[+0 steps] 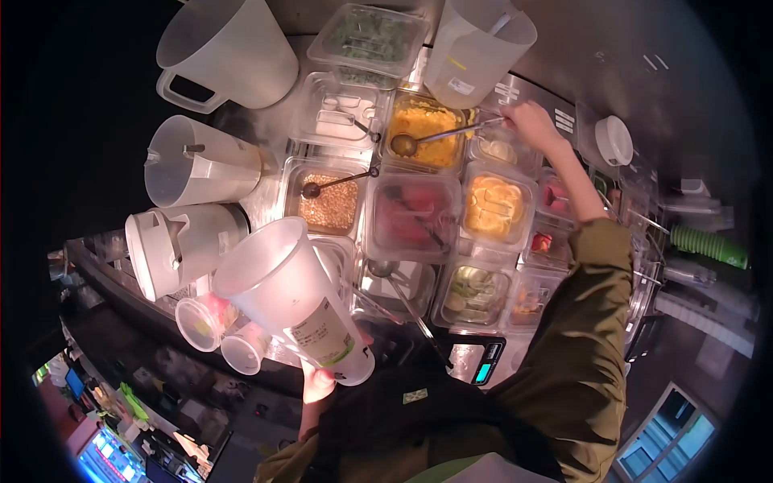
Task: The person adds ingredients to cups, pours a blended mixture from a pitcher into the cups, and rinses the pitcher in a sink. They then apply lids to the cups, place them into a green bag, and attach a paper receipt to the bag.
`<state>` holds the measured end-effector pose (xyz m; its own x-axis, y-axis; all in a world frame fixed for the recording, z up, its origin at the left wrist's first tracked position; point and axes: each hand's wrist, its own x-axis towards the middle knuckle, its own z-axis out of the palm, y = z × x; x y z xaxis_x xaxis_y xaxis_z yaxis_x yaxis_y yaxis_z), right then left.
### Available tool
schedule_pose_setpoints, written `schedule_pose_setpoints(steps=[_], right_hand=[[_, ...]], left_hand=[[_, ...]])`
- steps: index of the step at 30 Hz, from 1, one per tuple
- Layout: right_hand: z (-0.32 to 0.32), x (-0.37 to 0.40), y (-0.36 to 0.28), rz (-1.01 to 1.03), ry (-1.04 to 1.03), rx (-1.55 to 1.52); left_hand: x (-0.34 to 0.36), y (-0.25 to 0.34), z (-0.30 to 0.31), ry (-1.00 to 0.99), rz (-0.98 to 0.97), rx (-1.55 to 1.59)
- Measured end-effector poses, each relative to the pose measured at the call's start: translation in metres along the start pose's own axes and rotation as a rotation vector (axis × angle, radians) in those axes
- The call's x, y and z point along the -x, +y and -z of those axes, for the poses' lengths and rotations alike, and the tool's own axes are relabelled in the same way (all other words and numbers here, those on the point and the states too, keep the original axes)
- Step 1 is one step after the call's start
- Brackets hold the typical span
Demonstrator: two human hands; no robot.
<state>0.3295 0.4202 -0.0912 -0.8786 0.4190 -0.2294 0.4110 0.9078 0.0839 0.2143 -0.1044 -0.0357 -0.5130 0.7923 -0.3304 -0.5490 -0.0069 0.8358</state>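
Observation:
My left hand [319, 383] grips a tall translucent plastic cup [282, 278] near its base. The cup tilts up and to the left, with a printed label and a green band low on its side. My right hand [533, 127] reaches across the counter, fingers closed around the end of a long metal ladle [463, 129]. The ladle's round bowl rests in a clear tub of yellow pulp [427, 121]. Close to the right hand are a lidded tub of pale contents [495, 151] and a white jug [481, 52].
Tubs of grains [328, 205], red contents [412, 213], orange slices [493, 205] and green slices [475, 294] fill the counter. Large jugs [233, 56] and a lidded pitcher [189, 248] line the left. A scale [477, 360] sits at the front; a green cup stack [708, 245] is at right.

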Motion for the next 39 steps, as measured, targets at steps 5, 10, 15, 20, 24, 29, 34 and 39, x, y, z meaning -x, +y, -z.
schedule_pose_setpoints(steps=[5,10,15,20,24,29,34,39], right_hand=[[0.074,0.069,-0.077,0.154,-0.043,0.135],[0.056,0.136,-0.090,0.210,0.237,0.323],[0.051,0.176,-0.081,0.072,0.232,0.329],[0.040,0.187,-0.077,-0.003,0.242,0.334],[0.031,0.193,-0.097,-0.024,0.141,0.339],[0.042,0.183,-0.125,0.031,0.116,0.185],[0.024,0.128,-0.130,-0.032,0.095,0.307],[0.022,0.101,-0.143,-0.078,0.006,0.058]], left_hand=[[-0.014,0.007,-0.019,-0.077,0.014,0.019],[-0.018,0.010,-0.028,-0.130,0.021,0.034],[-0.016,0.011,-0.023,-0.157,0.027,0.050],[-0.012,0.014,-0.021,-0.170,0.023,0.064],[-0.010,0.016,-0.022,-0.180,0.024,0.067],[-0.010,0.018,-0.023,-0.179,0.014,0.073],[-0.012,0.021,-0.027,-0.189,0.007,0.071],[-0.011,0.016,-0.026,-0.252,0.000,0.102]])
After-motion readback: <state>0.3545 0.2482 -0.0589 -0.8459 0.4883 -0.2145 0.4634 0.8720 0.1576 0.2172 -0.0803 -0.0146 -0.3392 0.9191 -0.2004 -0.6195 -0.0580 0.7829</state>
